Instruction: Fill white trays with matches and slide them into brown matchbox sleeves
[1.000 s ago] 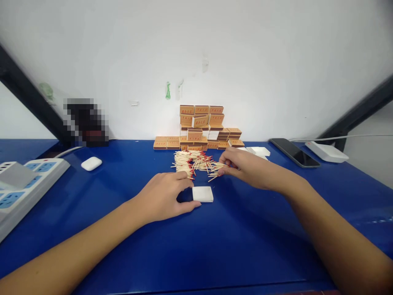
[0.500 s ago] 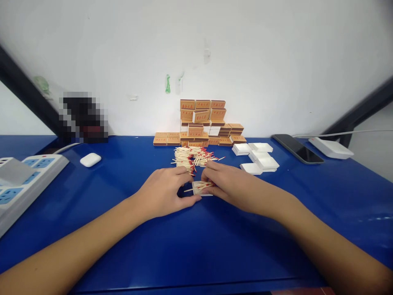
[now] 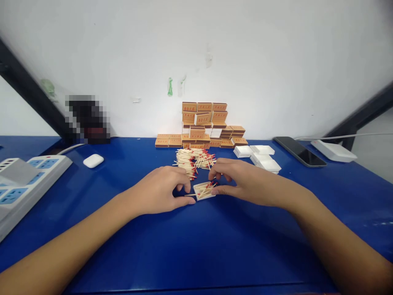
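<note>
A small white matchbox tray (image 3: 204, 191) lies on the blue table (image 3: 196, 241) with several red-tipped matches in it, some sticking out over its edges. My left hand (image 3: 159, 190) grips the tray's left side between thumb and curled fingers. My right hand (image 3: 242, 180) holds the tray's right side, thumb at the near corner and fingers arched above the matches. Just behind the tray lies a loose pile of matches (image 3: 193, 158).
Orange matchboxes (image 3: 202, 123) are stacked against the white wall. Empty white trays (image 3: 260, 157) lie at the right, then a black phone (image 3: 299, 150) and a white adapter (image 3: 334, 150). At the left are a white earbud case (image 3: 93, 160) and a power strip (image 3: 21, 180).
My right hand came back from the match pile with matches and laid them in the tray. The left hand stayed on the tray, which now sits slightly turned.
</note>
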The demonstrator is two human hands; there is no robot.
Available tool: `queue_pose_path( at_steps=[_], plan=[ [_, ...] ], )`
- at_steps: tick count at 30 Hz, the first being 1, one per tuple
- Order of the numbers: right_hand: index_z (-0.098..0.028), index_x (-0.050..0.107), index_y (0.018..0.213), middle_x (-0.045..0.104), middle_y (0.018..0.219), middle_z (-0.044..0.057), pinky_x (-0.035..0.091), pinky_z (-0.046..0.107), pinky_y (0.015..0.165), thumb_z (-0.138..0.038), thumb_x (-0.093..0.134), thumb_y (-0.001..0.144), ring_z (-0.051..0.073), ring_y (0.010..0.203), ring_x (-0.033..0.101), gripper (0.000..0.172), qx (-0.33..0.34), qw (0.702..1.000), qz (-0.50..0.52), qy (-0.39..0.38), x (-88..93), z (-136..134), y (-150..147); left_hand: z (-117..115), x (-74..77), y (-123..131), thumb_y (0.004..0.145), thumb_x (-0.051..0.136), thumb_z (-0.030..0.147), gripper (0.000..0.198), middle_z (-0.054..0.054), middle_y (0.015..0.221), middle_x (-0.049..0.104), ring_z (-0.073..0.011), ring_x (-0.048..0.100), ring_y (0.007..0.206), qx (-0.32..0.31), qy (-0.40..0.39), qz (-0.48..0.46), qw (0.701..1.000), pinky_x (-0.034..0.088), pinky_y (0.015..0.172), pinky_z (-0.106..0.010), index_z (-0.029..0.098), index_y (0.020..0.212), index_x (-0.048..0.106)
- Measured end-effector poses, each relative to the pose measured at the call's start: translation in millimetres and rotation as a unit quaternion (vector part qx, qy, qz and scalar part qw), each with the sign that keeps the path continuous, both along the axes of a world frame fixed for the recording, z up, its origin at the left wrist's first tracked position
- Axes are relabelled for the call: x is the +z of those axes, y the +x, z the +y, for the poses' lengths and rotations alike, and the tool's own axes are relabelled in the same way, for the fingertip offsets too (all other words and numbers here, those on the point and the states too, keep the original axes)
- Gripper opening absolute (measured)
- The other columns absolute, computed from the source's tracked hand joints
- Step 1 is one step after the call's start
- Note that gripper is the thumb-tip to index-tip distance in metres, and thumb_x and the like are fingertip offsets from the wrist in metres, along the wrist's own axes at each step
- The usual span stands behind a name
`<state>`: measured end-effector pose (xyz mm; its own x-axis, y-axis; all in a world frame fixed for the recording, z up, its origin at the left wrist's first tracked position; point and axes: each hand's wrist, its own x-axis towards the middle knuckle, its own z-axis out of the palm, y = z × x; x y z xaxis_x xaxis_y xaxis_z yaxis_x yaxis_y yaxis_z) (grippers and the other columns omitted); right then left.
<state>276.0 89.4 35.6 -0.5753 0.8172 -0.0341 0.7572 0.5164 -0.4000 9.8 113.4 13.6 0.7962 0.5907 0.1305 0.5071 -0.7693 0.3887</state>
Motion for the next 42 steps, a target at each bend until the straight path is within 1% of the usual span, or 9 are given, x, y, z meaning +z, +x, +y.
queue_pose_path(
  at_steps=[4, 9, 14, 22, 26, 29, 33, 38, 42],
  plan=[
    [-0.024, 0.068, 0.097, 0.069, 0.095, 0.004, 0.042, 0.032, 0.070, -0.038, 0.067, 0.098, 0.020, 0.082, 0.061, 0.015, -0.007, 1.000, -0.011, -0.002, 2.4, 2, 3, 4, 7.1, -5, 0.090, 0.073, 0.028, 0.015, 0.002, 0.077, 0.064, -0.0110, 0.055, 0.066, -0.016, -0.032, -0.017, 0.999, 0.042, 0.059, -0.027, 0.019, 0.078, 0.072],
    [-0.024, 0.072, 0.098, 0.072, 0.089, 0.003, 0.042, 0.031, 0.066, -0.040, 0.065, 0.098, 0.020, 0.077, 0.062, 0.017, -0.020, 0.999, -0.014, -0.026, -0.4, 4, 6, 8, 12.8, -8, 0.088, 0.072, 0.027, 0.012, 0.003, 0.076, 0.063, -0.0086, 0.053, 0.062, -0.002, -0.077, -0.066, 0.995, 0.042, 0.057, -0.024, 0.020, 0.077, 0.074],
    [-0.025, 0.071, 0.107, 0.074, 0.095, 0.002, 0.044, 0.031, 0.071, -0.032, 0.062, 0.100, 0.019, 0.082, 0.064, 0.013, -0.007, 1.000, 0.010, -0.022, -1.7, 0, -1, 1, 2.2, 4, 0.091, 0.072, 0.029, 0.015, 0.002, 0.073, 0.060, -0.0100, 0.051, 0.064, 0.038, -0.050, -0.144, 0.988, 0.041, 0.059, -0.025, 0.020, 0.080, 0.074],
    [-0.025, 0.072, 0.111, 0.075, 0.094, 0.003, 0.046, 0.032, 0.073, -0.034, 0.059, 0.101, 0.021, 0.085, 0.067, 0.018, -0.016, 0.999, 0.017, -0.044, 0.3, 0, -2, -12, -17.3, 22, 0.095, 0.072, 0.033, 0.014, 0.001, 0.080, 0.062, -0.0126, 0.057, 0.073, 0.064, -0.017, -0.153, 0.986, 0.043, 0.065, -0.027, 0.022, 0.087, 0.077],
    [-0.026, 0.073, 0.105, 0.075, 0.092, 0.001, 0.046, 0.031, 0.071, -0.032, 0.058, 0.101, 0.018, 0.080, 0.066, 0.017, -0.015, 0.999, 0.010, -0.048, 0.0, 3, 5, -13, -19.2, 20, 0.090, 0.078, 0.049, 0.030, -0.002, 0.098, 0.066, -0.0177, 0.063, 0.088, 0.055, 0.009, -0.132, 0.990, 0.049, 0.075, -0.032, 0.022, 0.103, 0.075],
    [-0.025, 0.074, 0.099, 0.075, 0.090, 0.001, 0.045, 0.031, 0.069, -0.033, 0.058, 0.101, 0.018, 0.078, 0.065, 0.018, -0.027, 0.999, -0.005, -0.038, 0.5, 3, 6, -11, -20.1, 16, 0.085, 0.081, 0.053, 0.041, -0.005, 0.105, 0.068, -0.0223, 0.065, 0.097, 0.050, 0.033, -0.108, 0.992, 0.052, 0.083, -0.037, 0.021, 0.110, 0.073],
    [-0.022, 0.071, 0.089, 0.073, 0.084, 0.002, 0.041, 0.030, 0.065, -0.032, 0.060, 0.101, 0.017, 0.073, 0.062, 0.019, -0.030, 0.999, -0.028, -0.027, -0.5, 0, 3, -10, -22.3, 15, 0.088, 0.078, 0.047, 0.032, -0.004, 0.101, 0.069, -0.0223, 0.065, 0.094, 0.053, 0.027, -0.092, 0.994, 0.052, 0.082, -0.037, 0.021, 0.108, 0.073],
    [-0.022, 0.070, 0.088, 0.073, 0.085, 0.002, 0.038, 0.029, 0.063, -0.031, 0.059, 0.101, 0.016, 0.071, 0.060, 0.019, -0.013, 0.999, -0.028, -0.025, -2.3, -3, 0, -11, -24.3, 15, 0.091, 0.076, 0.045, 0.028, -0.004, 0.103, 0.070, -0.0220, 0.065, 0.095, 0.057, 0.028, -0.098, 0.993, 0.053, 0.081, -0.038, 0.021, 0.106, 0.073],
    [-0.023, 0.070, 0.088, 0.072, 0.081, 0.001, 0.038, 0.030, 0.064, -0.029, 0.062, 0.099, 0.016, 0.072, 0.061, 0.014, -0.032, 0.999, -0.011, 0.016, -2.4, -1, 1, -11, -24.1, 14, 0.091, 0.076, 0.045, 0.028, -0.005, 0.105, 0.071, -0.0232, 0.066, 0.098, 0.057, 0.041, -0.105, 0.992, 0.055, 0.087, -0.040, 0.021, 0.106, 0.073]
  ],
)
